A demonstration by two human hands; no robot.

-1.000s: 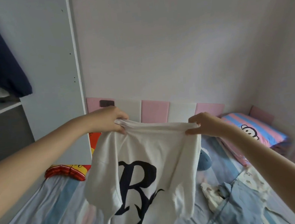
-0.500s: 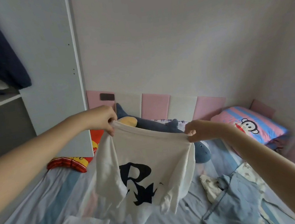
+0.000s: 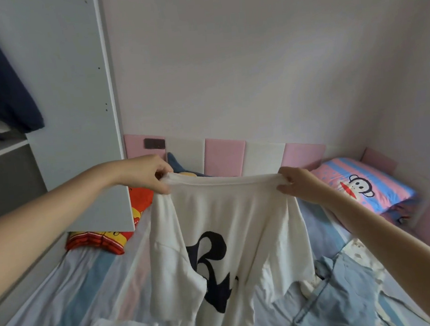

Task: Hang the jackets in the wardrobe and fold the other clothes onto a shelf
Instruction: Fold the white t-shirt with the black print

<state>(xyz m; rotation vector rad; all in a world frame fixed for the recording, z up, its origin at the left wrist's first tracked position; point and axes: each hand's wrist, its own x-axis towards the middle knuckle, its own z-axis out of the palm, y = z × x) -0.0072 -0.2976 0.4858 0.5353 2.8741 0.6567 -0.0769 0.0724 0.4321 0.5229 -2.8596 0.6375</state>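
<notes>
Both bare arms reach forward and up, held well apart, elbows only slightly bent. The left hand [image 3: 147, 172] sits a touch higher, knuckles up, thumb and fingertips pinched tight at its inner edge. The right hand [image 3: 297, 184] mirrors it lower and further out, back of the hand turned toward the camera, fingers curled in and clamped against the thumb. Wrists are fairly straight on both sides, the forearms angling in from the lower corners of the view.
</notes>
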